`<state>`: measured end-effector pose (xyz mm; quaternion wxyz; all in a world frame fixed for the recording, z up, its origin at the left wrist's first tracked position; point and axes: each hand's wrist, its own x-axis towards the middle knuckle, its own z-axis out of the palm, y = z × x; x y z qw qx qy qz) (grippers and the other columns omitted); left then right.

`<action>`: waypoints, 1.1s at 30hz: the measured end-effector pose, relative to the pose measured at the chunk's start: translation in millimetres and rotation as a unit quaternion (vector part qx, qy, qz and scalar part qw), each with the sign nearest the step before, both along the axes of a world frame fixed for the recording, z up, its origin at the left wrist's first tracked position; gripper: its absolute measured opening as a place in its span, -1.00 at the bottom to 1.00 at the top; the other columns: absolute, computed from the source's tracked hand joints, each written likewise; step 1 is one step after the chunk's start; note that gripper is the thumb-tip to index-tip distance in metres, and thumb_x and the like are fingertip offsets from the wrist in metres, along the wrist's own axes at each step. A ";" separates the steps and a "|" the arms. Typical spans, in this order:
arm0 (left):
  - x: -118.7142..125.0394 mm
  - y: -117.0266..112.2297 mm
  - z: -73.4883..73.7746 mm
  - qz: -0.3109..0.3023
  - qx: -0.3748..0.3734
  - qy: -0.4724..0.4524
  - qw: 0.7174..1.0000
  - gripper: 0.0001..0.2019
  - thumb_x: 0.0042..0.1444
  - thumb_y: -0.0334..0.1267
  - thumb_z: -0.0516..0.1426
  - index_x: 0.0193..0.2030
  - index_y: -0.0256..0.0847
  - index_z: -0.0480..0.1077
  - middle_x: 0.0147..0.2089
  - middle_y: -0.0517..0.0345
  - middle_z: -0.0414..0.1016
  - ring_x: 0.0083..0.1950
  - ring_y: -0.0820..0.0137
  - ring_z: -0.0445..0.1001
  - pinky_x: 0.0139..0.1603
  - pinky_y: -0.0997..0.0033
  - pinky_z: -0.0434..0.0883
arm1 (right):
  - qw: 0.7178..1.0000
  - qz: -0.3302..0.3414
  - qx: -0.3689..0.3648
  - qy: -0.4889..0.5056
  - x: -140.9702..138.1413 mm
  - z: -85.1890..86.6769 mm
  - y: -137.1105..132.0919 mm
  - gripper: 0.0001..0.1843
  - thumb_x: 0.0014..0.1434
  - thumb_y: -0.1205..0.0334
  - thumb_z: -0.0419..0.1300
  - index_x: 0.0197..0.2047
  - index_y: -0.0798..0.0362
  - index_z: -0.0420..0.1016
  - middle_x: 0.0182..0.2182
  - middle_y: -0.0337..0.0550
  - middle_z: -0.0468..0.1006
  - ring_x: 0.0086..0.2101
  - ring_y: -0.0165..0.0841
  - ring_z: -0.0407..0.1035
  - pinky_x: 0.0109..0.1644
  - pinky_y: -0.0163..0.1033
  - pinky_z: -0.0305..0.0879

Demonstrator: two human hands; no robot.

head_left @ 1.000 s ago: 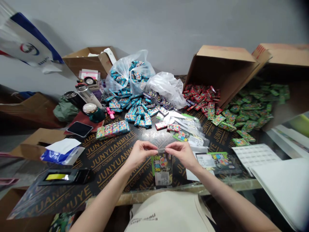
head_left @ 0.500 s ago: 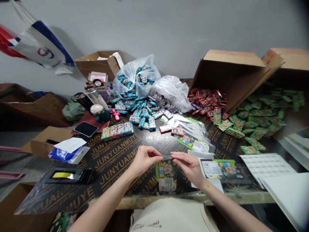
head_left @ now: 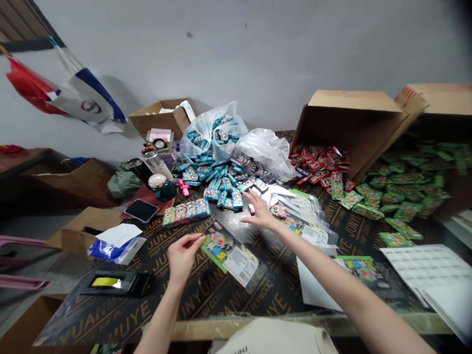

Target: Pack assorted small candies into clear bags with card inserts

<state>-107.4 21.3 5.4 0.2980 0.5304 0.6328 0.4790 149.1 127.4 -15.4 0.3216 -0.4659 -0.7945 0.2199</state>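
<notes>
My left hand [head_left: 185,256] pinches the upper left corner of a printed plastic pouch [head_left: 233,255], green and black with a white label, which lies slanted on the dark table. My right hand [head_left: 260,210] reaches forward with its fingers apart, holding nothing. It hovers by the small red candy boxes [head_left: 278,211], partly covering one of them. Just beyond its fingertips lie small blue boxes [head_left: 230,197] and a dark purple box [head_left: 261,185]. A row of small boxes [head_left: 186,212] stands left of the right hand. More printed pouches [head_left: 313,228] are stacked to its right.
Blue boxes spill from a clear bag [head_left: 214,132]. Red boxes [head_left: 320,164] and green boxes [head_left: 398,191] spill from tipped cartons [head_left: 354,105]. A tape dispenser [head_left: 114,282], phone [head_left: 141,210] and flasks [head_left: 157,162] stand on the left; white label sheets [head_left: 424,268] lie right.
My hands have parted. The left has drawn the pouch's corner leftward, turning the pouch aslant, while the right has let go and moved forward to the small boxes. The camera view has shifted slightly.
</notes>
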 end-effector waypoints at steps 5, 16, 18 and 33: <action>-52.0 -38.9 -33.5 0.044 -0.138 0.184 0.972 -0.70 -0.18 0.00 0.20 -0.41 -0.21 0.46 -0.40 0.07 0.53 -0.34 0.17 0.50 -0.24 0.20 0.41 | 0.991 0.028 -0.076 -0.103 -17.4 -7.7 74.0 0.00 -0.24 0.22 0.35 0.25 0.00 -0.02 0.22 0.11 0.03 0.20 0.12 -0.22 0.13 0.29 -0.26; 62.2 -5.0 -2.8 -0.123 -0.237 -0.445 0.855 -0.62 -0.04 0.01 0.14 -0.27 -0.32 0.42 -0.28 -0.02 0.52 -0.30 0.37 0.50 -0.24 0.36 0.42 | 0.950 0.166 -0.126 0.232 -39.5 7.3 -69.1 0.10 -0.22 0.04 0.37 0.26 -0.08 -0.21 0.13 -0.04 0.15 0.11 -0.23 0.10 0.17 -0.13 0.04; 79.7 -1.2 -5.3 -0.115 -0.233 -0.423 0.868 -0.74 -0.18 -0.15 0.26 -0.45 -0.32 0.38 -0.47 0.14 0.47 -0.48 0.48 0.43 -0.38 0.48 0.39 | 0.972 0.121 -0.093 0.177 -21.7 12.6 -94.0 0.12 -0.24 0.06 0.37 0.27 -0.05 -0.22 0.19 -0.01 0.05 0.16 -0.17 0.00 0.21 -0.07 -0.07; 36.6 -32.6 -37.3 -0.407 -0.007 0.370 0.835 -0.10 -0.33 -0.23 0.25 0.24 -0.10 0.03 0.09 -0.04 0.28 0.12 0.13 0.23 0.26 -0.09 -0.24 | 0.999 0.010 0.023 -0.032 44.4 -5.5 -133.6 -0.21 -0.16 0.03 0.29 0.12 -0.02 0.12 -0.01 -0.01 0.34 -0.01 -0.10 0.21 0.11 0.03 -0.12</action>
